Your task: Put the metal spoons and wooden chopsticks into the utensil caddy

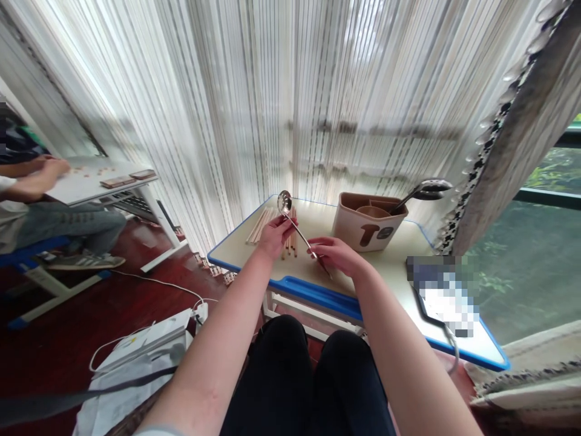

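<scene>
A small metal slotted spoon (284,203) with a long thin handle is held slantwise above the table, its perforated bowl at the far end. My left hand (275,234) is closed around the handle just below the bowl. My right hand (333,253) has its fingers closed at the lower part of the same handle. Below my hands, several wooden chopsticks (259,226) lie on the table in loose groups. Right of them stands a cream and brown utensil holder (363,229), with dark-handled utensils (426,190) leaning out of its right side.
The cream table (390,284) has a raised blue edge. A tablet-like device (442,297), blurred out, lies at its right with a cable. Striped curtains (254,91) hang behind. At left, another person's hands (45,172) work at a second table (86,184).
</scene>
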The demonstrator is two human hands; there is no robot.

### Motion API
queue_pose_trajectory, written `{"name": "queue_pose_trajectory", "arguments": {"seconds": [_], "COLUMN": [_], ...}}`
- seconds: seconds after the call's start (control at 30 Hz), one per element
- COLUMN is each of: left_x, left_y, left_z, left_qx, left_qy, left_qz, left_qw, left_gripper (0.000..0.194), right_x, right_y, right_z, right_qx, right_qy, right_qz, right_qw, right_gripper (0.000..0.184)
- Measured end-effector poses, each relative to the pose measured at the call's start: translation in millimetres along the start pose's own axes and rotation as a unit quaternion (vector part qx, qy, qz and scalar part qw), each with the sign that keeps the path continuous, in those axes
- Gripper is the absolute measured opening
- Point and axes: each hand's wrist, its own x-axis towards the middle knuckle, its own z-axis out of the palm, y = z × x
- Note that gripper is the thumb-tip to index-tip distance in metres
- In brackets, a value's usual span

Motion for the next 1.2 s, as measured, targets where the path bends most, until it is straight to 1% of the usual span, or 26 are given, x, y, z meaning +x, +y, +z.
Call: {"name": "queue_pose_trajectory", "arguments": {"seconds": [0.07,0.23,0.43,0.53,0.63,0.77,0.87,0.93,1.0,1.1,1.2], "left_x": [1,4,-1,-4,-7,-5,0,5,10,17,23], "left_y": [-1,-4,-5,-5,-4,1,4,5,6,8,13], "left_z": [-1.2,-3.5,-1.3,2.8,6.6,8.5,11.0,15.9,24.5,42.6,62.2], "left_qx": [0.003,0.008,0.022,0.033,0.029,0.006,-0.025,-0.034,-0.031,-0.016,0.003], "left_qy": [-0.003,-0.011,-0.016,-0.007,0.002,0.021,0.016,0.001,-0.009,-0.004,0.001], "left_qz": [0.006,0.006,-0.012,-0.035,-0.051,-0.058,-0.063,-0.069,-0.064,-0.037,-0.010], "left_qw": [1.000,1.000,1.000,0.999,0.998,0.998,0.998,0.997,0.997,0.999,1.000], "left_gripper": [0.021,0.026,0.029,0.031,0.031,0.028,0.038,0.045,0.047,0.040,0.034], "right_x": [2,5,3,2,-1,-5,-6,-5,-4,-2,-1], "right_y": [2,7,5,3,1,-1,-2,-4,-4,-4,-4], "right_z": [1,4,9,11,14,16,15,13,10,7,6], "right_qx": [-0.046,-0.108,-0.086,-0.087,-0.084,-0.058,-0.034,-0.011,0.011,0.031,0.041], "right_qy": [0.017,0.030,0.033,0.045,0.051,0.026,0.015,0.010,0.004,0.012,0.046], "right_qz": [-0.016,-0.017,-0.004,0.000,-0.012,-0.031,-0.029,-0.030,-0.036,-0.052,-0.072], "right_qw": [0.999,0.994,0.996,0.995,0.995,0.998,0.999,0.999,0.999,0.998,0.996], "right_gripper": [0.038,0.030,0.032,0.033,0.031,0.029,0.030,0.034,0.036,0.038,0.037]}}
